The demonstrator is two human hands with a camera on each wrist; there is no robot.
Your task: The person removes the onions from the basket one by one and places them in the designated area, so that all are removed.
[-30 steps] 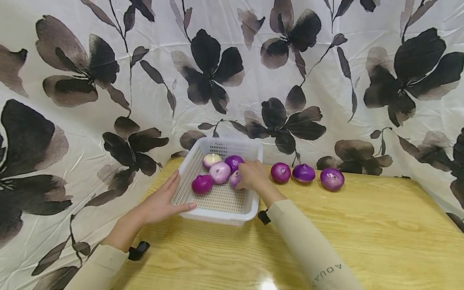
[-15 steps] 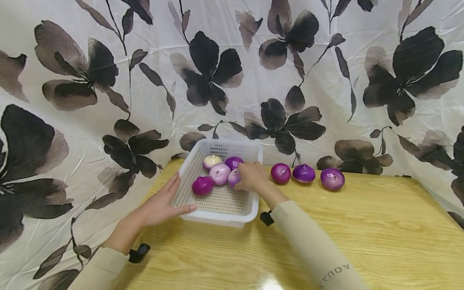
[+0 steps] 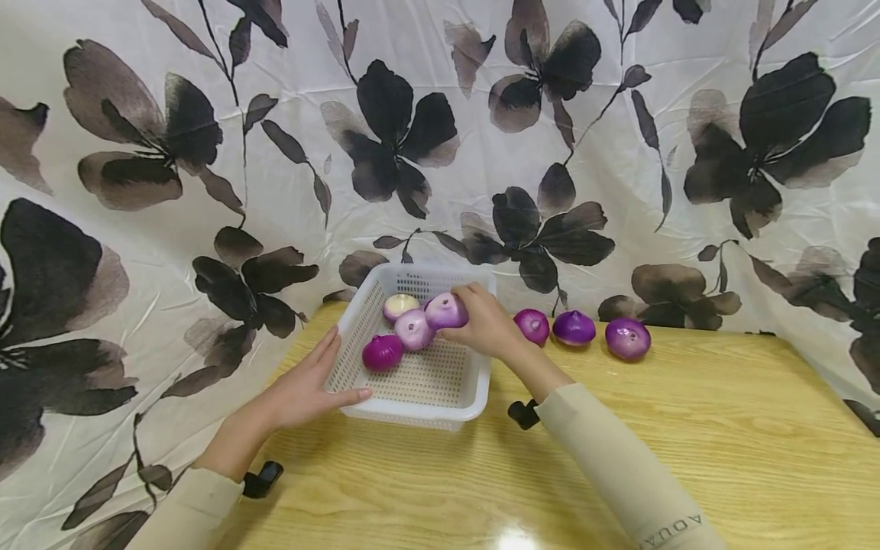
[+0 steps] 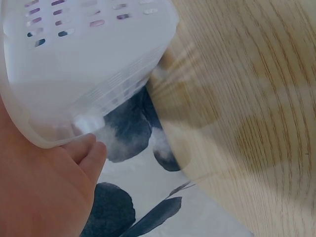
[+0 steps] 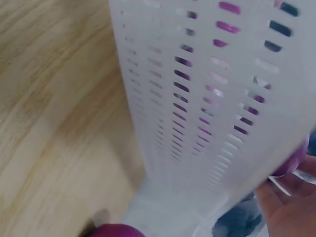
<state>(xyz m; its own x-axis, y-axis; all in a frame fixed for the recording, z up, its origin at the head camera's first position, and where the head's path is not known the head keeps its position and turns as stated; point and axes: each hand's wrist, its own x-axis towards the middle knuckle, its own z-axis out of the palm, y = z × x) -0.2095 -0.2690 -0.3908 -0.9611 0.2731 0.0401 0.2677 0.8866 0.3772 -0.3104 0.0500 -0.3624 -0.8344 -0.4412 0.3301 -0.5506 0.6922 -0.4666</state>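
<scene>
The right hand [image 3: 484, 325] has its grip closed on a pale purple onion [image 3: 447, 310], held over the inside of the white basket [image 3: 412, 412], toward its right side. Within the basket sit a magenta onion [image 3: 382, 354], a lilac onion [image 3: 414, 330] and a white-topped onion [image 3: 400, 307] (another is mostly hidden behind the held one). The left hand [image 3: 302, 393] rests against the basket's near left corner, fingers straight along the outside, thumb at the rim. Right of the basket, three loose onions [image 3: 574, 328] stand in a row on the wooden counter [image 3: 687, 428], before a flowered cloth [image 3: 440, 221].
</scene>
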